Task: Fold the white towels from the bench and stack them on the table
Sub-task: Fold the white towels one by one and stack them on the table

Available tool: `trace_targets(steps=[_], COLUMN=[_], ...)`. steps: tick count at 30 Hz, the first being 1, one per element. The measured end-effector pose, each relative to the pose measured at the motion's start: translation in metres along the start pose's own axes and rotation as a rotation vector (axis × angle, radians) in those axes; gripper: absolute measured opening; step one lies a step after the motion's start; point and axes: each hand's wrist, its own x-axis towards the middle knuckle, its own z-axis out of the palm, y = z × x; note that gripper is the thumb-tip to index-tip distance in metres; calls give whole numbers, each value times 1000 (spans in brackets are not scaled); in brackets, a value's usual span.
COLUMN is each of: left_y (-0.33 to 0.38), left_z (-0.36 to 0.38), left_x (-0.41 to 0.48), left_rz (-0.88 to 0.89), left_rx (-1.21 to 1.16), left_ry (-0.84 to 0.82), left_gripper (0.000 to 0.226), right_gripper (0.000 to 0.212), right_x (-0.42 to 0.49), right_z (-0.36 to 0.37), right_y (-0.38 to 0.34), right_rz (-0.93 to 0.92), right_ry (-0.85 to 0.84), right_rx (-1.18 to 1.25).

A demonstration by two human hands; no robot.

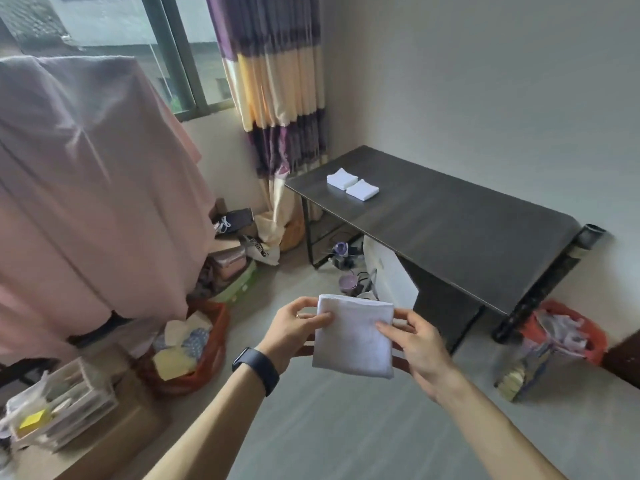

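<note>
Head view: folded towel [353, 336] pinched between left hand [294, 330] and right hand [415, 344].

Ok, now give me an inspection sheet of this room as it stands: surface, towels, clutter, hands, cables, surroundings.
Surface: dark table against the wall, bearing two towels at its far end.
Job's things: far towel and near towel lie folded side by side, not stacked; held towel is folded and in the air over the floor.
Clutter: red bag of cloth scraps, second red bag, plastic organiser, purple cup.
Grippers: left hand and right hand each pinch a side of the held towel, thumbs on top.
Cables: what look like dark cords beside the cup; too small to be sure.
Surroundings: window, striped curtain, draped pink cloth.
</note>
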Motion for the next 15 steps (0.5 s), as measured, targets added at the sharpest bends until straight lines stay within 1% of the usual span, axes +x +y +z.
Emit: trace_targets(steps=[4, 9, 10, 13, 15], left_y=[15, 37, 43, 62, 76], left_z=[-27, -62, -68, -77, -80], left_x=[98, 226, 250, 320, 369], left_rz=[-110, -218, -228, -238, -252], left_rx=[-61, -77, -73, -62, -38], left_ry=[1, -142, -154, -123, -103], left_gripper=[26, 17, 20, 38, 41], right_gripper=[20, 27, 28, 27, 26], right_x=[97, 217, 238, 298, 339], right_z=[24, 56, 62, 75, 78], right_y=[-15, -29, -33, -47, -56], right_rz=[61, 150, 162, 178, 182], right_ry=[-30, -35, -31, 6, 48], right_rx=[-4, -13, -14, 2, 10])
